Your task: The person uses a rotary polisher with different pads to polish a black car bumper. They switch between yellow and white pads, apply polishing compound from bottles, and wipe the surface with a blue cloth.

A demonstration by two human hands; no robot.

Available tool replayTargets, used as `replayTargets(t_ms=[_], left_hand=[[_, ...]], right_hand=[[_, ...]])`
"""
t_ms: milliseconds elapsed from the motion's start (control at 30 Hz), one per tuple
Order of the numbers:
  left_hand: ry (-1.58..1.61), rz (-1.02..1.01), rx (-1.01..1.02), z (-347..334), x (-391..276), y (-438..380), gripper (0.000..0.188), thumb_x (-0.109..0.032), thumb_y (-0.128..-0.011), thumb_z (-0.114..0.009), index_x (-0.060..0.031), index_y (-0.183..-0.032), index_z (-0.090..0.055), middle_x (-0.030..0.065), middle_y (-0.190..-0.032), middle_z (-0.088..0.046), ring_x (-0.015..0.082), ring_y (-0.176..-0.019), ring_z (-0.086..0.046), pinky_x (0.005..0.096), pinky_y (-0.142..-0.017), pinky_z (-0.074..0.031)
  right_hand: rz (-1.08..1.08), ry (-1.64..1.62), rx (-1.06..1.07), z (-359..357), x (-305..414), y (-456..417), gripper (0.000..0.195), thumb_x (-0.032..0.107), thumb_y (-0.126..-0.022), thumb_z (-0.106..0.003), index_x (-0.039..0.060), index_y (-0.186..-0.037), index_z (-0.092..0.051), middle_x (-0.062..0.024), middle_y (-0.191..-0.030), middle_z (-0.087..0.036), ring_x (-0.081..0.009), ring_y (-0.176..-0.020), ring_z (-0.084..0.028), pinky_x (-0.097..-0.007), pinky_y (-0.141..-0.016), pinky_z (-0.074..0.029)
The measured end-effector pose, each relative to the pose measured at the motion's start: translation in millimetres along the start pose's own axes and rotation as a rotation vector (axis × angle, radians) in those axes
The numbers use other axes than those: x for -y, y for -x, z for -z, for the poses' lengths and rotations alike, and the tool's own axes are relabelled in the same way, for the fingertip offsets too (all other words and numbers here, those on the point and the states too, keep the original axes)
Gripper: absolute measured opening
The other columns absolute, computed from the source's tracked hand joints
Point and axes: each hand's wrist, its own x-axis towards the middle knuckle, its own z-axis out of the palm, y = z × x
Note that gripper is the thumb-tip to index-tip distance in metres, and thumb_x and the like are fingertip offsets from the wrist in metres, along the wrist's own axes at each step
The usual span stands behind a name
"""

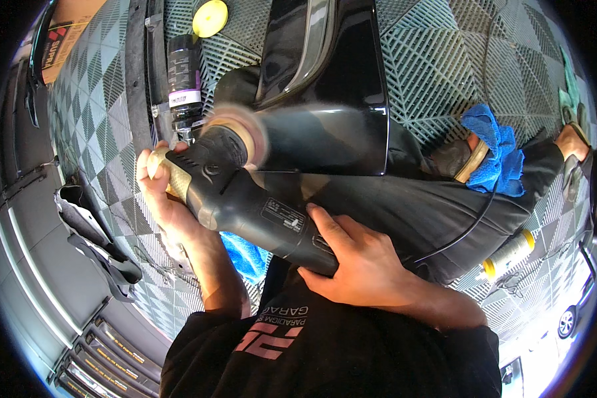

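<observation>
My left hand [161,194] wraps around the head of a black power polisher [248,204], fingers over its pale grip cover. My right hand [363,258] clasps the polisher's rear body, thumb underneath. The round polishing pad [244,132] is blurred, as if spinning, and sits at the near left part of a glossy black car panel [348,94]. Whether the pad's whole face touches the panel cannot be made out. A clear, curved strip [311,40] runs along the panel. It rests over my dark-trousered legs [403,209].
Left of the pad lie a black bottle [184,74] and a yellow foam pad [210,18]. A blue microfibre towel [497,154] drapes by my shoe; another blue towel [246,253] is under the polisher. A black cord [462,239] crosses my leg near a yellow-ended roll [508,254] on the tiled floor [433,64].
</observation>
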Motion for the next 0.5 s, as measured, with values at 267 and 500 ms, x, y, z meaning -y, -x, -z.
replayTargets(t_ms=[267,500], left_hand=[[-0.084,-0.016,-0.004,-33.8,4.2,21.7,0.042,-0.009,-0.093,-0.062,-0.0005,-0.133,-0.052,0.0192,-0.124,-0.064,0.0313,-0.107,-0.068,0.0453,-0.098,-0.057],[-0.096,-0.010,-0.023,-45.8,2.1,37.3,0.044,-0.003,-0.093,-0.065,-0.0019,-0.135,-0.054,0.0202,-0.127,-0.066,0.0316,-0.108,-0.070,0.0436,-0.098,-0.057]], right_hand=[[-0.016,-0.064,-0.084,12.7,-11.8,21.4,0.082,0.027,-0.074,-0.084,-0.0008,-0.144,-0.051,-0.0183,-0.097,-0.066,-0.0366,-0.084,-0.071,-0.0448,-0.074,-0.060],[-0.011,-0.117,-0.085,22.2,-21.5,31.9,0.082,0.026,-0.073,-0.086,-0.0004,-0.143,-0.053,-0.0184,-0.098,-0.067,-0.0368,-0.086,-0.071,-0.0441,-0.076,-0.060]])
